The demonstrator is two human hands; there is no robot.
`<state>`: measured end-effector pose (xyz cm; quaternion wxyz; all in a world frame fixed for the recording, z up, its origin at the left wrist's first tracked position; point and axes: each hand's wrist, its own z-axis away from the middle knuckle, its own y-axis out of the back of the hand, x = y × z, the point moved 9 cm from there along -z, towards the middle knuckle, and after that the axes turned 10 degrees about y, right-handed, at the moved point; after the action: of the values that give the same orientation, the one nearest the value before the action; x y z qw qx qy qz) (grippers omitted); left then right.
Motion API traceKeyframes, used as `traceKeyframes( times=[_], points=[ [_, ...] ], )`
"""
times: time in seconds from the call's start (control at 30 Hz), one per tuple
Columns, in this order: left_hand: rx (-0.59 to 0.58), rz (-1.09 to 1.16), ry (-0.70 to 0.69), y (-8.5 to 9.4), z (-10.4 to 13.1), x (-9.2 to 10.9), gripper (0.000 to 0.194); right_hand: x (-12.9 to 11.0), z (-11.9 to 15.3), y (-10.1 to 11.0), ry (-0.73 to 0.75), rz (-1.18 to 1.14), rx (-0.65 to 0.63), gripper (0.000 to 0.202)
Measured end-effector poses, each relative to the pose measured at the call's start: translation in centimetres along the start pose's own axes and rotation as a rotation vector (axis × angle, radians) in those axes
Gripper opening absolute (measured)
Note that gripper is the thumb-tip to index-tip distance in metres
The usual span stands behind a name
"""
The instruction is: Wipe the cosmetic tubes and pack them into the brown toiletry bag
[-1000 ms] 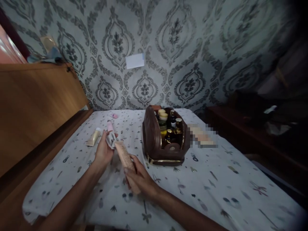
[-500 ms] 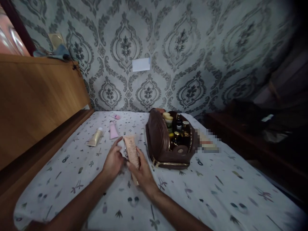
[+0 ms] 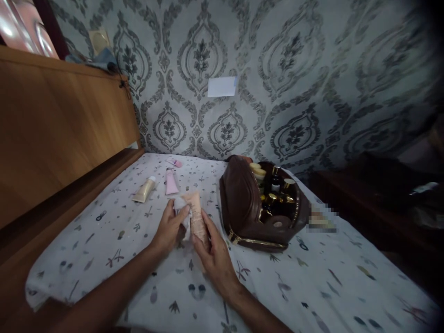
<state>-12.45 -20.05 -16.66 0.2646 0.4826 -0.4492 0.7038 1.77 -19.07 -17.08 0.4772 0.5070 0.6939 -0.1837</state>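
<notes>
Peach tube is gripped in my right hand over the printed sheet; my left hand pinches white cloth against its upper part. Beyond lie a pink tube and a beige tube; rightward, an open brown bag.

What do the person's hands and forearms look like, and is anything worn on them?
The left hand and right hand wear no gloves. The left forearm and right forearm show no sleeves, and no watch or bracelet is visible at either wrist. Rings and nails are too unclear to tell.
</notes>
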Motion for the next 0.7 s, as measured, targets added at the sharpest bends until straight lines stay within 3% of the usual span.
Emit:
traceKeyframes(
  times=[0.17, 0.3, 0.53, 0.6, 0.7],
  points=[
    [0.129, 0.093, 0.05, 1.5, -0.7, 0.6, 0.04, -0.7, 0.2, -1.1, 0.006, -0.046, -0.081, 0.06],
    [0.117, 0.059, 0.086, 1.9, -1.2, 0.7, 0.042, -0.4, 0.7, -2.0, -0.17, -0.206, -0.122, 0.064],
    [-0.266, -0.011, 0.139, 0.2, -1.6, 1.4, 0.045, -0.6, 0.9, -2.2, -0.37, -0.525, -0.15, 0.065],
    [-0.236, -0.024, 0.137, 0.7, -1.8, 1.4, 0.043, -0.5, 1.0, -2.3, -0.4, -0.553, -0.15, 0.067],
    [-0.067, 0.007, 0.151, 2.0, -2.2, 0.8, 0.039, 0.0, 1.8, -3.0, -0.511, -0.661, -0.123, 0.072]
  ],
)
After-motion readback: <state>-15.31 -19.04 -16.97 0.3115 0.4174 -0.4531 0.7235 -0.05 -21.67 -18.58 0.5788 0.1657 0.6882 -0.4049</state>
